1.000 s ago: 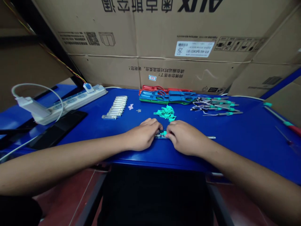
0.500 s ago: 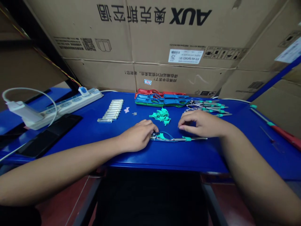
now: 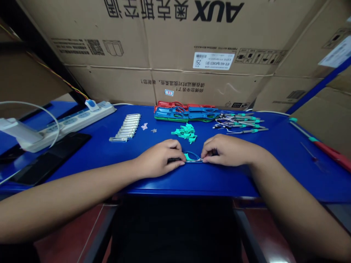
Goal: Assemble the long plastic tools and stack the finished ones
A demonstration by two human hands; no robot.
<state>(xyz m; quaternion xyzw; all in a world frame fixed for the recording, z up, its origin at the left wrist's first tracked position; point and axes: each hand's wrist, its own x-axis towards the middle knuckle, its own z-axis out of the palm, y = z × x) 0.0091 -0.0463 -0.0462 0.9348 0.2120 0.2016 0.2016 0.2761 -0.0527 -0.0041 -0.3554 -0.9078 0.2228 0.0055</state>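
A blue plastic handle shell [image 3: 195, 162] with a loop lies near the table's front edge, a green trigger piece [image 3: 188, 157] and thin pale wires [image 3: 197, 159] in it. My left hand [image 3: 161, 159] is closed around its left end, where a dark part shows between thumb and fingers. At the other end my right hand [image 3: 226, 150] pinches the wires beside the loop with thumb and fingertips. This hand hides the metal rod. Just beyond the hands lies a heap of green trigger pieces [image 3: 186, 133].
Red, blue and green shells [image 3: 186, 112] are stacked against the cardboard box [image 3: 126, 86]. To their right lie metal rods with wires [image 3: 244, 122]. Clear tubes [image 3: 126, 128], pink pieces [image 3: 144, 126], a power strip [image 3: 76, 124] and a black phone-like slab [image 3: 55, 157] occupy the left; a red-handled tool [image 3: 334, 155] the right.
My right hand has moved left and down onto the wires beside the loop, covering the metal rod. My left thumb has come forward against the shell. The view has shifted slightly.
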